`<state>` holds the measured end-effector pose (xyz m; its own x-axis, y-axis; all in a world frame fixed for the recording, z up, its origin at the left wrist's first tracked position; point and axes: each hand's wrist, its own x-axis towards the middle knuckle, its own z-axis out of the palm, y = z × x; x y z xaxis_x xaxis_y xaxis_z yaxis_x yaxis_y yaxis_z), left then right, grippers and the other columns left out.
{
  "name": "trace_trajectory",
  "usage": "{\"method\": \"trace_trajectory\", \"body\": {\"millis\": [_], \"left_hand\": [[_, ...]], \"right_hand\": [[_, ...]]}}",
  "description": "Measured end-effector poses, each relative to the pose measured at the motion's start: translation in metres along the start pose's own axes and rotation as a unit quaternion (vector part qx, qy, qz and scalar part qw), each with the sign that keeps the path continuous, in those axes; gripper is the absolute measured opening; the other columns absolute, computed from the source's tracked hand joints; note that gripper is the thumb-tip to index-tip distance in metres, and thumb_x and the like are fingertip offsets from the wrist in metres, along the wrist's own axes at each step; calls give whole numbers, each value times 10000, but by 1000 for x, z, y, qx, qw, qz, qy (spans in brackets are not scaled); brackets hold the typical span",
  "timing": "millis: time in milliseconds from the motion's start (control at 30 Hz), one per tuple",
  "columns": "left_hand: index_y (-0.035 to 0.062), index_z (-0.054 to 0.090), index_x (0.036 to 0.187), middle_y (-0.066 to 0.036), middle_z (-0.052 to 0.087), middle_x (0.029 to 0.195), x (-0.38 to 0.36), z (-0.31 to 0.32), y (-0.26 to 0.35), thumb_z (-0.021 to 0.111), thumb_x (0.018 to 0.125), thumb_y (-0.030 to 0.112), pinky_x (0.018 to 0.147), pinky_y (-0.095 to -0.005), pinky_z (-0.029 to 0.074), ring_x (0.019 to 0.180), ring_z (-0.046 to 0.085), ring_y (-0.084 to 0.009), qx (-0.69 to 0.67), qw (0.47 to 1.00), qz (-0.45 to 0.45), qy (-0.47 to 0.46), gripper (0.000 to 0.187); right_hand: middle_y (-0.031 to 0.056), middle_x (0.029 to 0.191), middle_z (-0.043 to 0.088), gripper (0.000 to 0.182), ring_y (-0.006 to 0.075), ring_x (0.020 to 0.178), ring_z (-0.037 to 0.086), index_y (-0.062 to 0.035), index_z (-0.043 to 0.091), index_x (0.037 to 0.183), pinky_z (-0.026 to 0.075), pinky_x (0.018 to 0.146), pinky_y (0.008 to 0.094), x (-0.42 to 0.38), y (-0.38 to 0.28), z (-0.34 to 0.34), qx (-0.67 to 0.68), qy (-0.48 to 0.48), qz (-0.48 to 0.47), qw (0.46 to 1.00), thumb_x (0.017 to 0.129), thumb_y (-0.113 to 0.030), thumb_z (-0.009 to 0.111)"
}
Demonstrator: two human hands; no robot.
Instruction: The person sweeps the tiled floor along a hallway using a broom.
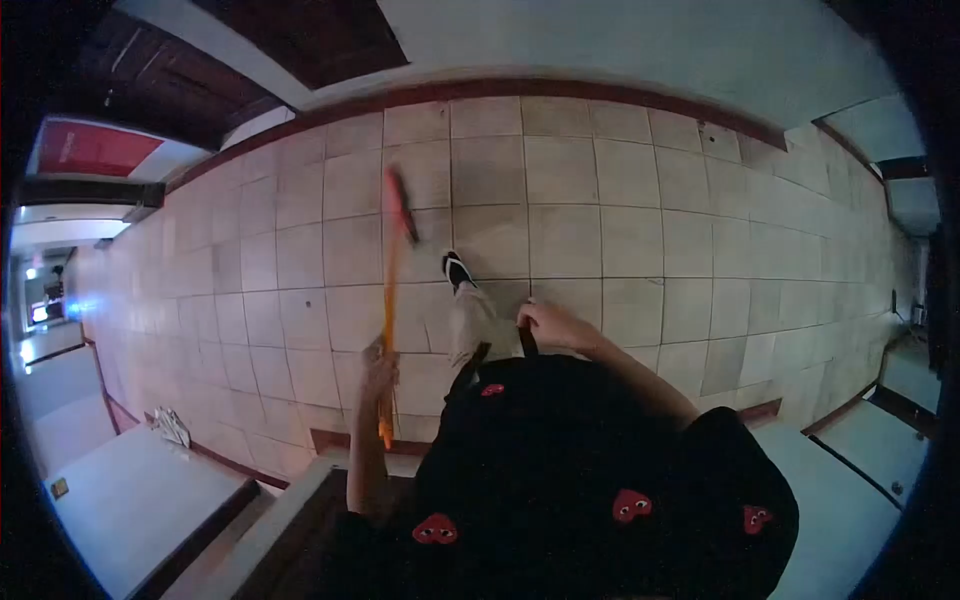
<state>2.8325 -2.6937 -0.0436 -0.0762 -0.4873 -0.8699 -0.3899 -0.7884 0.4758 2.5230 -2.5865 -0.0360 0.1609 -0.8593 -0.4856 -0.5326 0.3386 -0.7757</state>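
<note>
My left hand (378, 368) is closed around the orange handle of a broom (391, 290), which slants up and away over the tiled floor. The broom's red head with a dark edge is smeared by motion and sits beyond my foot to the left. Close to my waist, my right hand (548, 324) is closed on a dark strap-like strip (527, 342). The strip's lower end disappears at my black shirt, and I cannot make out what it belongs to. One foot in a dark shoe (457, 268) shows ahead of me on the tiles.
Pale square floor tiles (563, 240) run along a corridor, edged by a dark red skirting (520, 88). Dark wooden doors (180, 75) stand at the far left. A whitish object (172, 427) lies by the left wall. Bright light shows at the left end.
</note>
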Motion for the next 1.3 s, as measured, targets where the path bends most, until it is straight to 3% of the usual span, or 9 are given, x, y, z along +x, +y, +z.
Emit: {"method": "trace_trajectory", "body": {"millis": [200,233,367,467,833,900,1167,1233,1300], "left_hand": [[43,432,1014,-23,442,571,58,69,96,444,739,149,367,-231,346,421,395,-102,51,980,57,-184,295],[23,451,956,-27,445,574,90,87,102,453,743,172,377,-233,348,433,406,-107,151,930,255,-218,260],[-7,480,785,-24,452,589,193,123,112,460,755,222,411,-232,348,498,438,-111,24,935,80,-345,232],[48,485,736,5,452,558,147,94,140,463,755,251,371,-229,316,428,414,-108,-79,938,180,-287,205],[59,408,769,-55,447,505,190,-132,82,494,694,106,265,-249,320,335,412,-147,-375,925,66,27,124],[38,419,887,-40,416,503,188,-122,98,467,688,79,267,-252,309,327,391,-136,38,981,148,122,209],[47,353,1121,5,386,542,78,-22,286,434,719,122,348,-217,329,405,371,-81,122,988,70,-67,417],[29,404,1060,12,386,547,96,19,325,432,732,165,366,-196,323,416,360,-68,129,968,94,-194,357],[16,458,942,11,382,548,127,74,356,441,737,194,373,-193,320,422,356,-65,173,944,125,-251,272]], "right_hand": [[153,880,487,283,237,828,473,-13,453,965,382,712,321,78,-14,-26,-31,11,54,998,692,-84,430],[156,869,490,335,242,819,478,-12,416,1014,384,713,327,96,-19,-26,-60,77,-11,995,691,-96,441],[171,843,508,382,278,766,511,54,381,1002,408,647,353,155,-64,-33,-62,99,22,993,684,-127,492],[195,803,506,418,302,767,509,35,364,1044,406,644,366,179,-91,-42,-38,45,-22,998,686,-141,488],[176,823,510,351,308,782,500,-25,431,1013,395,671,375,244,-102,-27,-47,-107,-68,991,693,-165,449],[178,862,504,353,302,815,491,-23,431,1013,390,690,374,253,-97,-42,-86,-92,-67,990,692,-167,449],[172,888,507,344,267,798,504,-18,433,999,401,667,332,285,-41,-119,6,32,-109,994,690,-157,493],[178,913,501,341,269,837,497,-23,433,1014,400,690,340,292,-47,-168,18,-42,99,994,702,-149,484],[175,912,500,326,267,832,494,-27,422,1023,397,697,343,300,-37,-207,-76,-13,87,993,725,-153,465]]}}
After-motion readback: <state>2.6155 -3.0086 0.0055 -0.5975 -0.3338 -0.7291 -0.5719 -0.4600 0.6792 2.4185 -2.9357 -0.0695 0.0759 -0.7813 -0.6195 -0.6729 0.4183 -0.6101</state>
